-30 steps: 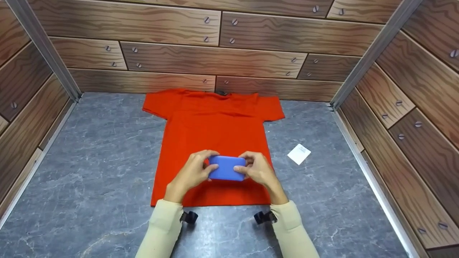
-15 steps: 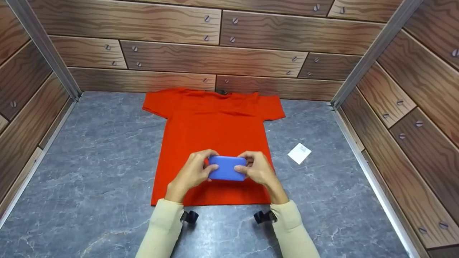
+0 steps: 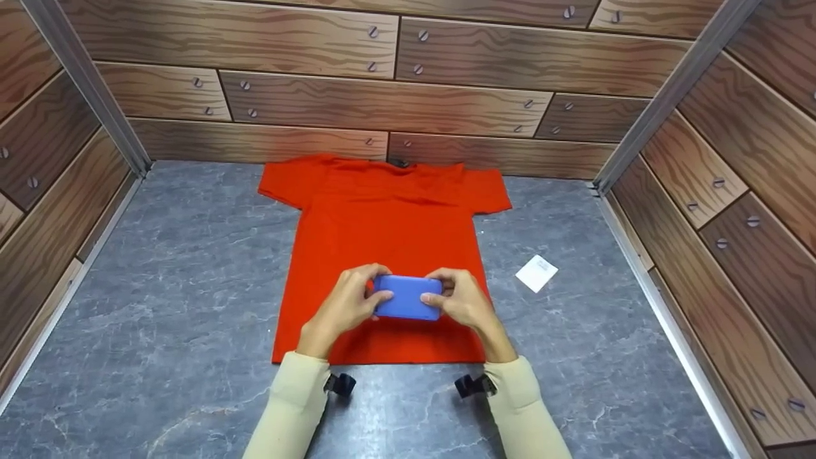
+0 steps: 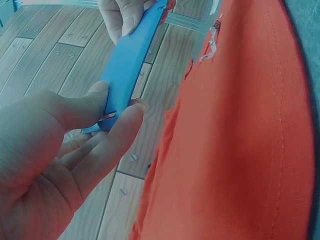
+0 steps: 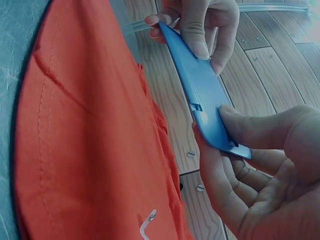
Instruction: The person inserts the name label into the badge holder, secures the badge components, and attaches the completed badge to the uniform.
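Observation:
A flat blue rectangular plastic case [image 3: 407,298] with rounded corners is held level above the lower part of a red T-shirt [image 3: 389,236]. My left hand [image 3: 347,301] pinches its left end, thumb on the near face and fingers behind. At the right end my right hand [image 3: 464,301] grips it the same way. Small notches show at the edge of the case [image 5: 202,95] in the right wrist view, and a slit near its end in the left wrist view. The shirt lies spread out, sleeves outward and collar toward the back wall.
A small white paper square [image 3: 537,273] lies on the grey marbled floor [image 3: 197,274], right of the shirt. Wood-patterned walls [image 3: 306,95] enclose the back and both sides, with metal strips along the corners. Black wrist straps [image 3: 475,386] sit at both sleeves.
The head view has shifted slightly, so everything appears a little further right and higher. Both hands keep their hold on the blue case over the same part of the shirt.

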A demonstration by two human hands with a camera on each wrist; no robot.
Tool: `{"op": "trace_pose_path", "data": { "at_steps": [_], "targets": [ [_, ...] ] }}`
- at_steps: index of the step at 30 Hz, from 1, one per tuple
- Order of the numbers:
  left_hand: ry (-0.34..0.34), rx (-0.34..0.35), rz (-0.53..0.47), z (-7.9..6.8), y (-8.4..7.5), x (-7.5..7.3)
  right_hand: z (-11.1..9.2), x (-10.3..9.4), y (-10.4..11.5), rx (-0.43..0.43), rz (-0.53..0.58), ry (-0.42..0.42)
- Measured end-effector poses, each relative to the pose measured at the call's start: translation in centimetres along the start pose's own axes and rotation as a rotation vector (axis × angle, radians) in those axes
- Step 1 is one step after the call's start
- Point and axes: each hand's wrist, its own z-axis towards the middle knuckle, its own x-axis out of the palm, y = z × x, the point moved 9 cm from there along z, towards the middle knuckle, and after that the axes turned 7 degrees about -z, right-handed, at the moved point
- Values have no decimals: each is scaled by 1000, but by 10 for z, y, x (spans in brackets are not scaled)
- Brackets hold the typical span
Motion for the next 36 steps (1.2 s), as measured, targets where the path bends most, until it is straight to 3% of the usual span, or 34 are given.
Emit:
{"op": "trace_pose_path", "data": {
  "at_steps": [14, 36],
  "targets": [
    [5, -5, -46, 2, 1, 5, -1, -8, -4, 33, 4, -50],
    [3, -22, -52, 0, 2, 2, -1, -2, 4, -52, 41, -14]
  ]
}}
